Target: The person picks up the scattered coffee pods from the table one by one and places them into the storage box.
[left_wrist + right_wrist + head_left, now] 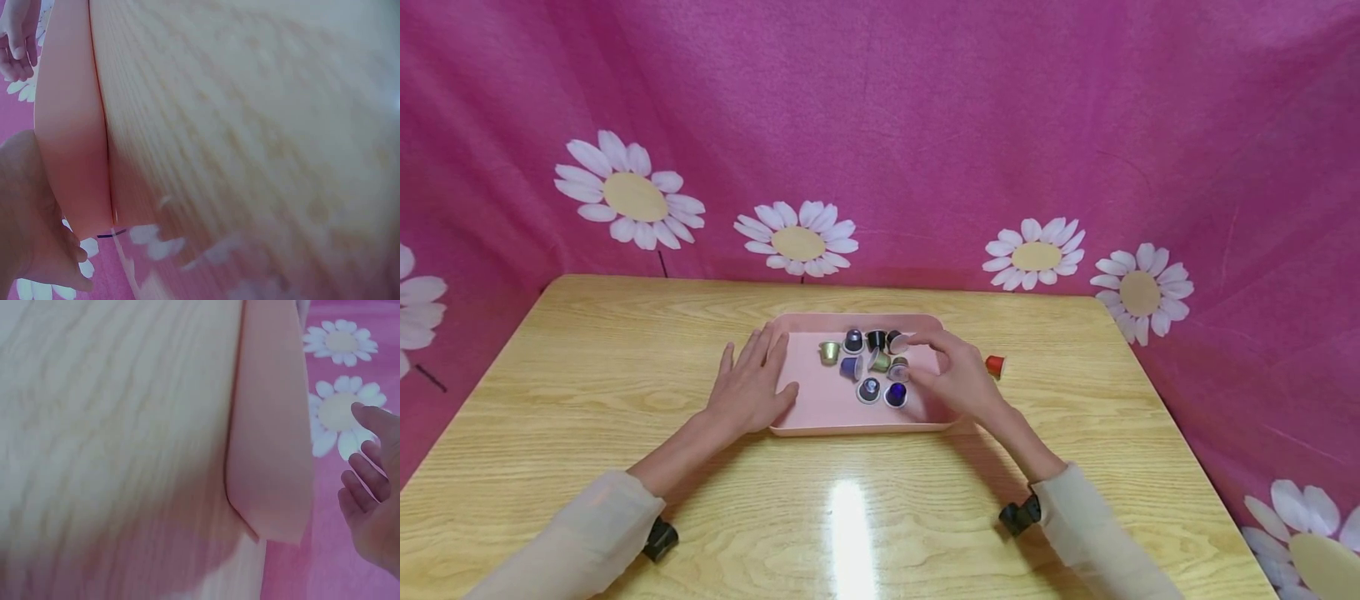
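A pink tray (808, 408) lies on the table with several coffee capsules in it. Over its left rim rests my left hand (748, 387), fingers spread and straight, thumb reaching inside the wall. My right hand (962, 375) hovers over the right part of the tray, thumb and index finger apart, their tips close to a black capsule (892, 339) and a clear-looking capsule (898, 370). Nothing shows between its fingers in the right wrist view. Nearby are a green capsule (880, 362), a gold capsule (829, 353), a blue capsule (851, 367) and a dark blue capsule (896, 395).
Outside the tray, a red capsule (995, 366) lies on the wooden table (737, 517), just beyond my right hand. A magenta curtain (895, 150) with daisies hangs behind the table's back edge. The tray's raised wall (269, 437) stands beside my right hand in the right wrist view.
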A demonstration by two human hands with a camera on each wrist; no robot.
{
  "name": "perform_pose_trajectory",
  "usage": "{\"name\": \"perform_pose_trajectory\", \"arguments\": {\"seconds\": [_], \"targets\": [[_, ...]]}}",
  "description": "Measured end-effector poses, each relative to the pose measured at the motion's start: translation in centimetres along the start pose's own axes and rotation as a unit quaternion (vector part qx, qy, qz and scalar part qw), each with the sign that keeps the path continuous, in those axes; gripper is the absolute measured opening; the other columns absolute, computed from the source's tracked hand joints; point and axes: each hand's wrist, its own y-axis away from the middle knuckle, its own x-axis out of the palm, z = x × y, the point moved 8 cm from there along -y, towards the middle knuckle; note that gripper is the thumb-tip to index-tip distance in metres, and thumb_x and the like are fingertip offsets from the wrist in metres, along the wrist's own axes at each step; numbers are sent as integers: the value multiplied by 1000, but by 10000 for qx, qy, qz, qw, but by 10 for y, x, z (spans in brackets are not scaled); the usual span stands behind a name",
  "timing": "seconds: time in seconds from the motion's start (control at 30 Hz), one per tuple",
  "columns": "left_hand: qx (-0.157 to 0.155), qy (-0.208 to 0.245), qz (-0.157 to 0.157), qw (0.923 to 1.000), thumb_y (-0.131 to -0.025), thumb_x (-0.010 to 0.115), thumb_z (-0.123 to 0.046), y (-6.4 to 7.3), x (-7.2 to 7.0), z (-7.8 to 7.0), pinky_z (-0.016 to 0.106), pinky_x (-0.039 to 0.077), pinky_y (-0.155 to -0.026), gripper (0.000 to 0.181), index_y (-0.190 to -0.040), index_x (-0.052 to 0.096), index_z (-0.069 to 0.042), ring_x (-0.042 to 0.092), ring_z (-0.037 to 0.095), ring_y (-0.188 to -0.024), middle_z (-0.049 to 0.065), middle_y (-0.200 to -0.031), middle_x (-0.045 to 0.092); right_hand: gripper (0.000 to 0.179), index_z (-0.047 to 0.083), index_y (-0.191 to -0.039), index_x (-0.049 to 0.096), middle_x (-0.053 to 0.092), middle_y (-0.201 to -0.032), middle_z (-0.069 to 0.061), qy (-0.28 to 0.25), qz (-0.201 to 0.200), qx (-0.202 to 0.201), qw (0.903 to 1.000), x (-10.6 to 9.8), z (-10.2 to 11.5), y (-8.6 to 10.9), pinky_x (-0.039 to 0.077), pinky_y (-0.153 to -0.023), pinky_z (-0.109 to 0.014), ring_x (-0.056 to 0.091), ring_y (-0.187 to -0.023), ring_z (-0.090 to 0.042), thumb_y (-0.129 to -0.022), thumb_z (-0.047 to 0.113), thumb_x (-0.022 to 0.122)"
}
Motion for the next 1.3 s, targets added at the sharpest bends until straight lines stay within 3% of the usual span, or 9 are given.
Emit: {"name": "perform_pose_trajectory", "arguments": {"seconds": [0.13, 0.4, 0.5, 0.6, 0.63, 0.73, 0.83, 1.1, 1.3], "targets": [[-4, 44, -5, 10000, -97, 55, -37, 0, 0, 0, 64, 3, -114, 78, -157, 22, 1, 10, 41, -149, 24, -163, 10, 41, 6, -117, 71, 69, -118, -8, -12, -198, 139, 9997, -16, -8, 3, 45, -99, -45, 61, -115, -28, -80, 15, 85], [-1, 36, -16, 10000, -97, 55, -37, 0, -1, 0, 64, 3, -114, 78, -157, 23, 2, 10, 41, -149, 24, -163, 10, 47, 2, -125, 67, 67, -124, -12, -214, -218, 554, 9980, -35, -33, 10, 43, -104, -45, 58, -121, -30, -81, 9, 83], [-3, 38, -18, 10000, -97, 55, -37, 1, -1, 0, 64, 3, -114, 78, -157, 22, 2, 10, 41, -149, 24, -163, 10, 46, 4, -124, 67, 66, -125, -11, -114, -266, 737, 9969, -40, -44, 13, 52, -83, -35, 58, -118, -29, -81, 11, 83], [-1, 47, -16, 10000, -97, 55, -37, 1, -2, 0, 64, 3, -114, 78, -157, 22, 2, 10, 41, -149, 24, -163, 9, 46, 7, -124, 68, 66, -125, -9, -35, -301, 910, 9954, -45, -54, 16, 45, -58, -29, 60, -85, -28, -82, 15, 83], [1, 52, -14, 10000, -97, 55, -37, 1, -2, -1, 64, 3, -114, 78, -157, 22, 2, 10, 41, -149, 24, -163, 9, 46, 7, -125, 68, 66, -125, -9, -29, -303, 945, 9951, -47, -57, 17, 46, -58, -28, 59, -85, -27, -83, 16, 83], [1, 72, 5, 10000, -97, 55, -37, 1, -1, -1, 64, 3, -114, 78, -157, 22, 2, 9, 41, -149, 24, -163, 9, 47, 7, -126, 67, 64, -128, -9, -62, -272, 1044, 9941, -51, -66, 20, 55, -78, -33, 62, -92, -29, -84, 20, 83], [-9, 94, 29, 10000, -97, 55, -37, 1, -2, -1, 63, 2, -115, 79, -157, 21, 2, 9, 41, -149, 23, -164, 8, 48, 7, -127, 66, 62, -131, -12, -49, -258, 1142, 9931, -56, -73, 23, 44, -102, -48, 51, -128, -33, -85, 21, 82], [-16, 120, 54, 9999, -97, 55, -36, 0, -2, 0, 63, 3, -115, 79, -157, 20, 2, 8, 41, -149, 23, -164, 8, 47, 5, -127, 64, 58, -135, -16, 69, -129, 1375, 9904, -64, -95, 30, 36, -106, -55, 47, -130, -40, -86, 18, 81], [38, 111, 11, 9999, -97, 56, -36, 0, -2, -1, 64, 6, -114, 79, -157, 21, 2, 10, 42, -149, 24, -163, 9, 47, 0, -127, 63, 58, -133, -19, -118, -73, 1476, 9889, -66, -112, 35, 37, -108, -53, 47, -130, -36, -85, 11, 81]]}}
